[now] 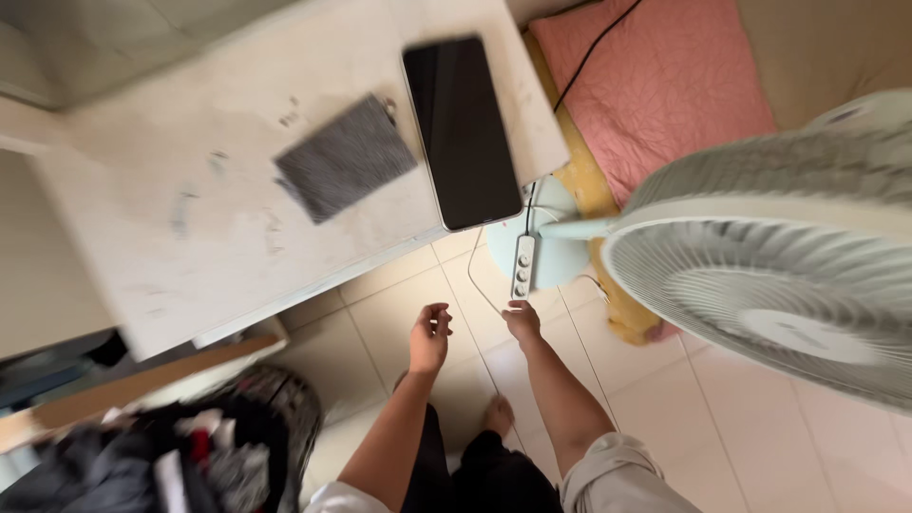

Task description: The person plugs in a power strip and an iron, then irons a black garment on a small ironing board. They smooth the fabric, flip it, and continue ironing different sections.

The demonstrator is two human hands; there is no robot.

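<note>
My right hand (522,321) reaches down to the near end of a white control strip with round buttons (523,267), which lies on the pale green round base (560,256) of a standing fan. Its fingertips touch or nearly touch the strip. My left hand (429,337) hangs over the tiled floor to the left, fingers loosely curled, holding nothing. The fan's large grilled head (779,266) fills the right side, close to the camera. A thin white cable (478,285) runs across the floor by the base.
A white table (190,190) carries a dark tablet (463,128) and a grey cloth (344,157). A pink cushion (655,85) with a black cable lies beyond the fan. A dark basket of clothes (190,446) stands lower left. My foot (496,415) rests on the tiles.
</note>
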